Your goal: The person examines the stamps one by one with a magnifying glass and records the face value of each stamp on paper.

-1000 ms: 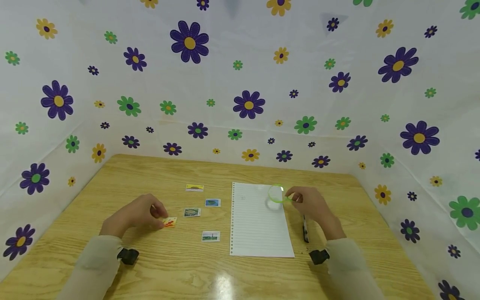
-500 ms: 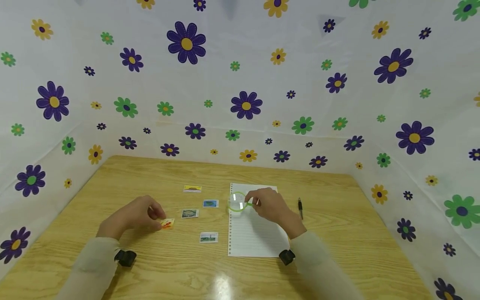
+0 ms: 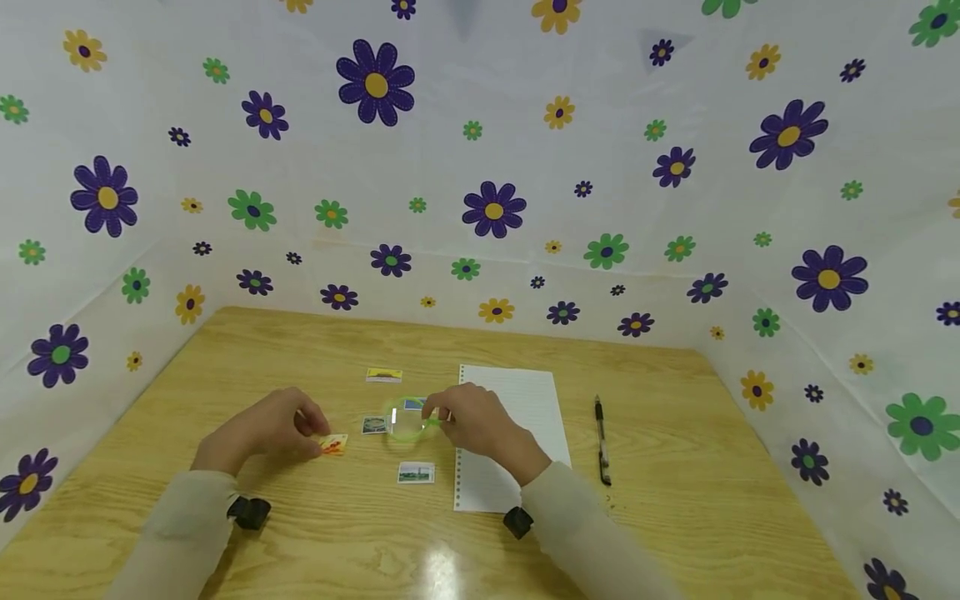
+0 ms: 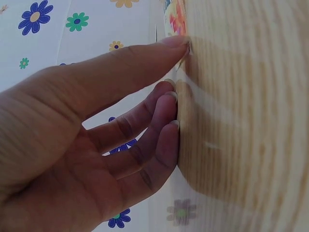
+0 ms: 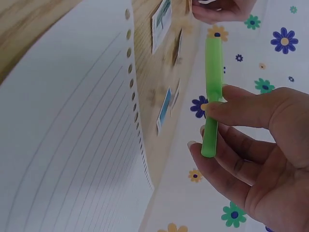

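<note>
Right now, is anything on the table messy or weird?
Yes, a little: a few tiny dark specks lie on the wooden table, just past the pen's near end. They look odd because they're scattered like spilled crumbs, but they're too small to tell what they are.

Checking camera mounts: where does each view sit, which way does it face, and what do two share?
Head: worn on the head, looking forward and down at the table; sleeves, left hand and right hand show.
Left wrist: on that wrist, looking past the thumb toward the card; left hand shows.
Right wrist: on that wrist, looking at the magnifier beyond the sheet; right hand shows, plus part of the left.
Shared: head and right wrist both see magnifier, sheet, both hands.
</note>
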`<state>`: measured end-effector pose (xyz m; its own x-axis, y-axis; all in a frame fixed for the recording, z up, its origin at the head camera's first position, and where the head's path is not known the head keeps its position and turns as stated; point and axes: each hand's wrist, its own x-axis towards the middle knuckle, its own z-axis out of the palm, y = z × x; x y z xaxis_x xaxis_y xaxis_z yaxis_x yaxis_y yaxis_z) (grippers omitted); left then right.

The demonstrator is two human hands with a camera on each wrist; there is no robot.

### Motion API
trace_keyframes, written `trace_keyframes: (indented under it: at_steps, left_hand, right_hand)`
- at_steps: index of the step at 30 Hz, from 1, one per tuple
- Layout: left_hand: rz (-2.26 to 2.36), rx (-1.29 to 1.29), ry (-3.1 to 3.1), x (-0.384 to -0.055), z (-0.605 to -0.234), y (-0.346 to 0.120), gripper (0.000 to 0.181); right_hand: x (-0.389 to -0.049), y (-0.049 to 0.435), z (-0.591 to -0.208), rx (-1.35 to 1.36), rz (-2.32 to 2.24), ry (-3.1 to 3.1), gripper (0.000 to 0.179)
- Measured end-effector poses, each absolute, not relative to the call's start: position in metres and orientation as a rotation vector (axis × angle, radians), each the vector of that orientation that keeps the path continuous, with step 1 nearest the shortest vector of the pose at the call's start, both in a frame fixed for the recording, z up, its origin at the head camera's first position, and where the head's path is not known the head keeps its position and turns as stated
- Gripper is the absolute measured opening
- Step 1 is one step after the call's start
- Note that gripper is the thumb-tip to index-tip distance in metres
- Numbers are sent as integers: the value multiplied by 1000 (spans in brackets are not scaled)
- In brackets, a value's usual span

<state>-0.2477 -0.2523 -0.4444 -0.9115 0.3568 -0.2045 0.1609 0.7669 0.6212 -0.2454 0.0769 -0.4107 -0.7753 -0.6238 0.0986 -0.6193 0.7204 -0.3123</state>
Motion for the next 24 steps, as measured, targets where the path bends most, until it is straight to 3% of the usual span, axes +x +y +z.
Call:
trace_keyframes:
  at_steps: [24]
  left_hand:
    - [884, 391, 2654, -246, -443, -250, 21]
  right_hand:
    - [-235, 20, -426, -1238, -445, 2882, 31]
